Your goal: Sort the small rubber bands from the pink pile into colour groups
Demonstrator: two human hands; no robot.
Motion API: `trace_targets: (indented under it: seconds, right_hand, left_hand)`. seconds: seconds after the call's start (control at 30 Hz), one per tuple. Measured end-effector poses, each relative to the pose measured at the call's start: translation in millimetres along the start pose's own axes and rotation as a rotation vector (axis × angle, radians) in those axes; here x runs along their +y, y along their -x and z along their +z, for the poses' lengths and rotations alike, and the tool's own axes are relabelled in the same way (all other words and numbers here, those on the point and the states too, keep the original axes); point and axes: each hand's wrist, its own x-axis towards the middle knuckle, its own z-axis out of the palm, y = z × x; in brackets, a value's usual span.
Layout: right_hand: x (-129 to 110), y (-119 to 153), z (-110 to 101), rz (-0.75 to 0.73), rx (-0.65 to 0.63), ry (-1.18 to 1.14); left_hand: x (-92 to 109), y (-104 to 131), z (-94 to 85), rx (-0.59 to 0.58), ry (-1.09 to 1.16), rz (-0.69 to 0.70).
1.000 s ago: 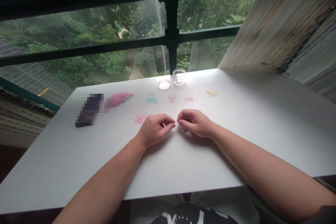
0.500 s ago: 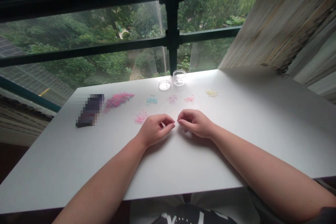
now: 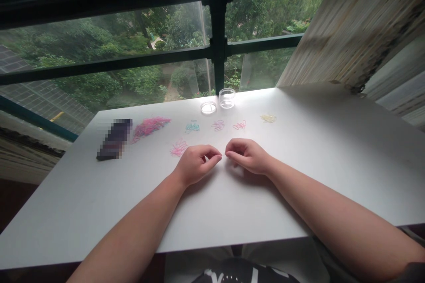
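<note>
Close together above the white table (image 3: 206, 225), my left hand (image 3: 198, 163) and my right hand (image 3: 248, 154) face each other, thumb and forefinger pinched on both. A thin, pale strand, most likely a small rubber band, spans the narrow gap between the fingertips; it is very faint. Beside my left hand lies a pile of pink rubber bands (image 3: 179, 147), partly hidden by it. Farther back are small groups of blue bands (image 3: 192, 127), light pink bands (image 3: 218, 125), red-pink bands (image 3: 239, 125) and yellow bands (image 3: 268, 118).
A large mixed heap of bands (image 3: 151, 127) lies at the left, beside a dark, pixelated object (image 3: 114, 139). Near the window stand a clear round container (image 3: 227, 98) and its clear lid (image 3: 208, 108). A curtain (image 3: 318, 40) hangs at the right.
Both hands keep nearly the same place and pinch. The strand between the fingertips shows less clearly now. The piles look unchanged.
</note>
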Motion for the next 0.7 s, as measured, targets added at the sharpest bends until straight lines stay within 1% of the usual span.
trace_targets:
  seconds: [0.13, 0.23, 0.5, 0.7]
  right_hand:
    - [0.4, 0.3, 1.2, -0.08, -0.048, 0.014]
    - [1.9, 0.3, 2.7, -0.104, -0.076, 0.0]
    - [1.8, -0.2, 3.3, -0.085, 0.001, 0.053]
    - [0.8, -0.6, 3.8, -0.084, 0.019, 0.09]
  left_hand:
    - [1.1, 0.5, 0.9, -0.015, -0.003, -0.005]
    - [0.7, 0.8, 1.2, -0.021, -0.006, -0.009]
    - [0.9, 1.1, 0.7, -0.035, 0.015, -0.022]
    - [0.6, 0.8, 0.6, -0.029, 0.017, -0.02]
